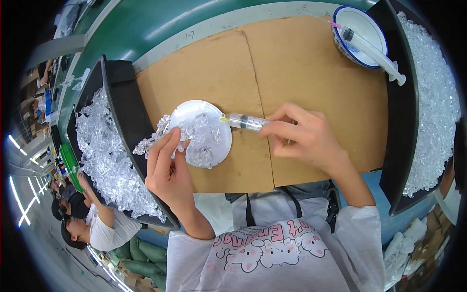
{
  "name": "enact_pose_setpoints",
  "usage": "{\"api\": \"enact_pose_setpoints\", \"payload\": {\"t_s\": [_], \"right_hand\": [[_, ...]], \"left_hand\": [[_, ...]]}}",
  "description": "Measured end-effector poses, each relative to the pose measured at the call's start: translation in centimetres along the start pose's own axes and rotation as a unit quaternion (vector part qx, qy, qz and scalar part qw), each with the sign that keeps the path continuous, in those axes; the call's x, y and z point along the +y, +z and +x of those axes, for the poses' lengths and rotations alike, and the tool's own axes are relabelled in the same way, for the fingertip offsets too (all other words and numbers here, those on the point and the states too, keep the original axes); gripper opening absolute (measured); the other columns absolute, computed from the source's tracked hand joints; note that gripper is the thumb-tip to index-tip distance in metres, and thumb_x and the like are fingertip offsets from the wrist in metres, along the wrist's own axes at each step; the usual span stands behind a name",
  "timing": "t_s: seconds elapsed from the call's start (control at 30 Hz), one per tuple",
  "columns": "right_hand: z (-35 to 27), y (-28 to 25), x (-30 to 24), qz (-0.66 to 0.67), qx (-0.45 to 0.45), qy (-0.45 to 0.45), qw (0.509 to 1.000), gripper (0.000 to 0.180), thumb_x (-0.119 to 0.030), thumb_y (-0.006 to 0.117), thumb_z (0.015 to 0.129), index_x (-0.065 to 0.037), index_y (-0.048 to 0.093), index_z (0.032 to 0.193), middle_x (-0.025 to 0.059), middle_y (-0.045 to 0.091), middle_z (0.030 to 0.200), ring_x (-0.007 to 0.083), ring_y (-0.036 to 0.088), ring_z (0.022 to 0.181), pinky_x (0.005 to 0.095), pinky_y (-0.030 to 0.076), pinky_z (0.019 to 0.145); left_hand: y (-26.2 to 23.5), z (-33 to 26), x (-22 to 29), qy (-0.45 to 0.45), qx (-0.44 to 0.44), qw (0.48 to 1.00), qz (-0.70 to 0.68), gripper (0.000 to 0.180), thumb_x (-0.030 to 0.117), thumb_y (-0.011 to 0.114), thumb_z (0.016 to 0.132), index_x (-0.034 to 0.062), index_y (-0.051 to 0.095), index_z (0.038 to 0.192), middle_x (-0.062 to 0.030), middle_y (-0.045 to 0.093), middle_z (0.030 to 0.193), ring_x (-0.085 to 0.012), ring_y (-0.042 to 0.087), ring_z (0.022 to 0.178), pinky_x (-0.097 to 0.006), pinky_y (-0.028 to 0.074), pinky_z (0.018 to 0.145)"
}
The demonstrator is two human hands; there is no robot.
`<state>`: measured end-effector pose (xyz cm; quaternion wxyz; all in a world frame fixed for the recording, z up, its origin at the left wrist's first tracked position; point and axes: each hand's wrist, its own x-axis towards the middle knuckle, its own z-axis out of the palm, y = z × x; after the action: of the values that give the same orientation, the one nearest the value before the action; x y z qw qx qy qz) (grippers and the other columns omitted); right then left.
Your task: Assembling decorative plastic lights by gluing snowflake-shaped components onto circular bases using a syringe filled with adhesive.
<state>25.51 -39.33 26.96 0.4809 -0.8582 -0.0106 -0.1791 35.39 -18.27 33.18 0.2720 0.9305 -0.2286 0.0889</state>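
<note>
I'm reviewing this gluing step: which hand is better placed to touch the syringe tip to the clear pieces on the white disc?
Right. The right hand holds the syringe, its tip at the clear pieces; the left hand grips a piece.

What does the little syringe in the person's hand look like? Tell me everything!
The small syringe is a clear plastic tube with dark markings along its barrel and a thin yellowish tip. It lies nearly level, tip pointing toward the white round dish with clear plastic pieces. The right hand pinches its back end between fingers and thumb, above the brown cardboard. Its plunger is hidden by the hand.
</note>
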Motion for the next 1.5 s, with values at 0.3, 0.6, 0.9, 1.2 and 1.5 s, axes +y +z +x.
{"api": "enact_pose_setpoints", "payload": {"t_s": [0.3,0.6,0.9,1.2,1.5], "right_hand": [[0.1,0.7,0.2,-0.001,-0.041,-0.009,0.999,0.026,0.001,0.068,0.058,-0.013,0.067,0.08,-0.0001,0.057,0.08,0.0105,0.057,0.059,0.025,0.045,0.05],[0.2,1.1,0.1,0.004,-0.031,-0.006,0.999,0.028,0.0,0.069,0.055,-0.014,0.067,0.079,-0.0004,0.054,0.076,0.0105,0.057,0.058,0.0246,0.045,0.048],[-0.1,0.6,0.1,0.012,-0.018,0.001,1.0,0.027,0.001,0.068,0.055,-0.014,0.068,0.078,-0.0003,0.056,0.076,0.011,0.057,0.058,0.0242,0.044,0.048],[-2.7,-1.3,-1.3,-0.013,-0.027,0.032,0.999,0.027,0.002,0.067,0.057,-0.014,0.069,0.078,-0.0002,0.061,0.08,0.0115,0.056,0.055,0.0241,0.043,0.045],[-2.7,-0.2,-1.0,-0.002,-0.015,0.027,1.0,0.027,0.003,0.067,0.056,-0.013,0.069,0.078,0.0003,0.061,0.08,0.0108,0.056,0.055,0.0231,0.044,0.045]], "left_hand": [[-0.4,0.2,0.0,-0.038,-0.008,0.999,-0.022,0.031,-0.014,0.065,0.072,0.0037,0.071,0.097,-0.008,0.069,0.093,-0.0079,0.061,0.069,-0.019,0.04,0.045],[0.1,0.5,0.1,0.021,-0.001,1.0,0.022,0.03,-0.011,0.068,0.07,0.0046,0.072,0.095,-0.0053,0.069,0.093,-0.0011,0.044,0.051,-0.016,0.03,0.043],[-0.1,1.1,0.6,0.031,-0.019,0.999,0.022,0.031,-0.012,0.068,0.07,0.0053,0.071,0.096,-0.003,0.068,0.09,-0.0019,0.044,0.054,-0.018,0.031,0.043],[0.1,0.9,0.4,0.04,-0.02,0.999,0.013,0.031,-0.011,0.069,0.069,0.0052,0.071,0.096,-0.0021,0.066,0.088,-0.003,0.039,0.05,-0.018,0.029,0.043],[0.2,-3.0,0.7,0.146,0.079,0.986,0.026,0.036,-0.004,0.079,0.064,0.0042,0.07,0.098,-0.0086,0.06,0.097,-0.0068,0.045,0.056,-0.018,0.031,0.046]]}}
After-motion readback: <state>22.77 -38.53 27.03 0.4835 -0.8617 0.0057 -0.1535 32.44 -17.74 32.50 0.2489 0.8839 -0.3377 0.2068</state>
